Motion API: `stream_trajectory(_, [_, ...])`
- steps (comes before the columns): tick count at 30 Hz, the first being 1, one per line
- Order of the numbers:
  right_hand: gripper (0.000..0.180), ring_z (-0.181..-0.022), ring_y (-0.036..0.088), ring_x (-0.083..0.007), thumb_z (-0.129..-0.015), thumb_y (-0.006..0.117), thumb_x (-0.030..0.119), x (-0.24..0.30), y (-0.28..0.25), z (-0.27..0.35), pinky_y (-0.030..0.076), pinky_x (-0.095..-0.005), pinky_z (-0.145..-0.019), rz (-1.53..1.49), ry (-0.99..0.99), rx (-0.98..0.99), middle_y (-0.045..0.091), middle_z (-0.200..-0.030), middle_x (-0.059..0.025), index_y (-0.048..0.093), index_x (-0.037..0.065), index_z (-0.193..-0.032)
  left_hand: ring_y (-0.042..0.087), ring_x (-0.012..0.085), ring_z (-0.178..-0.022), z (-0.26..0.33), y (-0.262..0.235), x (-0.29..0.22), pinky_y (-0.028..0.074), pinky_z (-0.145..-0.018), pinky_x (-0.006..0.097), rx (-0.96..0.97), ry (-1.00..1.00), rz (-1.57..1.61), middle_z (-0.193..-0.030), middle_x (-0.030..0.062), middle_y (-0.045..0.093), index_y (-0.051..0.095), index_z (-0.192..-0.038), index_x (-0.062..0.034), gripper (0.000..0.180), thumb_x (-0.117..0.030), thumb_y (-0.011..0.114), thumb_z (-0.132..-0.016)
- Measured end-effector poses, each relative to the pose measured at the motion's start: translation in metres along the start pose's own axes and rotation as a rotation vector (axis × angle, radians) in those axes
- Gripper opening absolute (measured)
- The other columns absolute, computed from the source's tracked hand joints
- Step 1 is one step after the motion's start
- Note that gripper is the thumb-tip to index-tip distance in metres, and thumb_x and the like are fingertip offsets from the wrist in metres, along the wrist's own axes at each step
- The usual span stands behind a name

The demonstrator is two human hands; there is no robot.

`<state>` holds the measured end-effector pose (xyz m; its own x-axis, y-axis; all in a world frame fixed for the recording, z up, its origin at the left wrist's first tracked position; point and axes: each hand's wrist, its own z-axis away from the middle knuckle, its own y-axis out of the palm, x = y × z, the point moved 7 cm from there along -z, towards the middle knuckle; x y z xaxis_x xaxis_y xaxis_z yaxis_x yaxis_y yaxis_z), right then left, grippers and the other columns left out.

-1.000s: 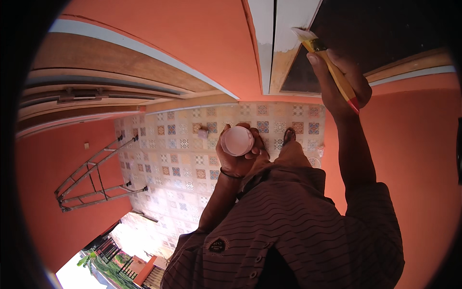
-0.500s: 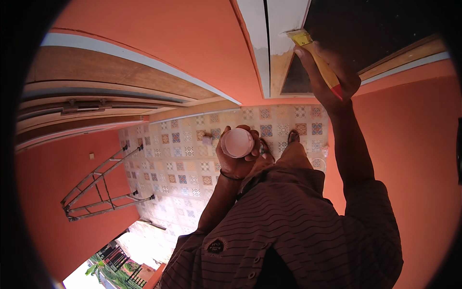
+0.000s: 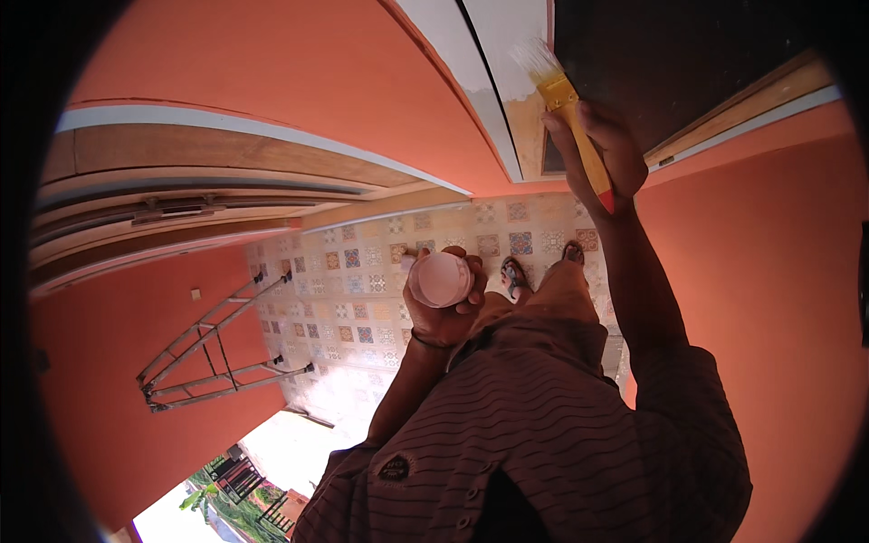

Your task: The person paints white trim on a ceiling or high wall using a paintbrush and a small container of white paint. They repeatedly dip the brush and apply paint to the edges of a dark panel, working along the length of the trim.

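Observation:
My right hand (image 3: 602, 149) is closed around the yellow, red-tipped handle of a paintbrush (image 3: 559, 95). The brush's pale bristles lie against a wooden frame (image 3: 520, 113) at the upper right, whose upper stretch carries white paint (image 3: 502, 36) while the lower end is bare wood. A dark panel (image 3: 670, 63) adjoins that frame on the right. In front of my body, my left hand (image 3: 444, 312) grips a small round cup (image 3: 442, 279) with pale pinkish-white contents, its fingers wrapped about the side.
Orange walls (image 3: 299, 63) rise on several sides. A stepladder (image 3: 213, 348) stands at the left on the patterned tile floor (image 3: 362, 271). Along the left wall runs a wooden door frame (image 3: 208, 145) with a pale edge. Bright daylight enters at the lower left.
The brush has shifted left, and its bristles now show fanned out more fully. My view has turned slightly, so the ladder and floor sit farther right. Both hands keep their holds.

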<state>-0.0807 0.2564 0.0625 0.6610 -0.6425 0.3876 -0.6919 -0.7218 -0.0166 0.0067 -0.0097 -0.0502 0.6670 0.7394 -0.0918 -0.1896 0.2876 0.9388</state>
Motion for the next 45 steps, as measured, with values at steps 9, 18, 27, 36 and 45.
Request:
stream_trajectory(9, [0.035,-0.08,0.076,-0.0183,-0.084,0.09,-0.002,-0.008,0.004,0.029,0.061,-0.0296,-0.067,0.046,0.142,0.081,0.076,-0.103,-0.0176,0.064,0.0,-0.106,0.06,0.031,-0.083,0.005,0.004,0.001,0.055,-0.056,0.031,-0.003,0.0,-0.015,-0.118,0.0179,0.063,0.068,-0.132,-0.0042,0.058,-0.053,0.053,-0.106])
stream_trajectory(18, [0.028,-0.068,0.072,-0.0174,-0.086,0.091,0.004,-0.001,-0.004,0.019,0.057,-0.0298,-0.059,-0.014,0.254,0.258,0.074,-0.086,-0.0116,0.065,0.002,-0.095,0.059,0.0308,-0.083,0.005,0.006,0.003,0.054,-0.055,0.031,0.015,0.002,0.016,-0.117,0.0176,0.063,0.068,-0.132,-0.0044,0.059,-0.055,0.052,-0.106])
stream_trajectory(27, [0.024,-0.069,0.072,-0.017,-0.088,0.089,0.001,0.013,-0.012,-0.035,0.057,-0.0296,-0.059,-0.004,0.105,0.135,0.074,-0.09,-0.0128,0.069,0.001,-0.102,0.063,0.0341,-0.075,0.005,0.009,0.004,0.05,-0.048,0.031,0.011,0.089,0.084,-0.11,0.0236,0.065,0.067,-0.123,-0.002,0.058,-0.054,0.047,-0.108])
stream_trajectory(36, [0.029,-0.081,0.076,-0.0288,-0.088,0.079,-0.007,0.011,-0.004,0.0,0.061,-0.036,-0.068,-0.006,0.093,0.525,0.075,-0.101,-0.0138,0.072,0.004,-0.114,0.064,0.0346,-0.075,0.009,0.003,0.003,0.05,-0.048,0.031,-0.014,0.106,0.114,-0.109,0.0225,0.066,0.066,-0.124,-0.0017,0.058,-0.054,0.045,-0.109])
stream_trajectory(45, [0.03,-0.086,0.077,-0.027,-0.086,0.082,-0.005,0.01,0.0,-0.044,0.062,-0.0357,-0.069,0.006,-0.064,0.377,0.076,-0.106,-0.0127,0.075,0.006,-0.114,0.063,0.0339,-0.075,0.008,0.006,0.002,0.05,-0.049,0.031,-0.004,0.087,0.07,-0.11,0.0221,0.066,0.066,-0.124,-0.0017,0.058,-0.053,0.046,-0.109])
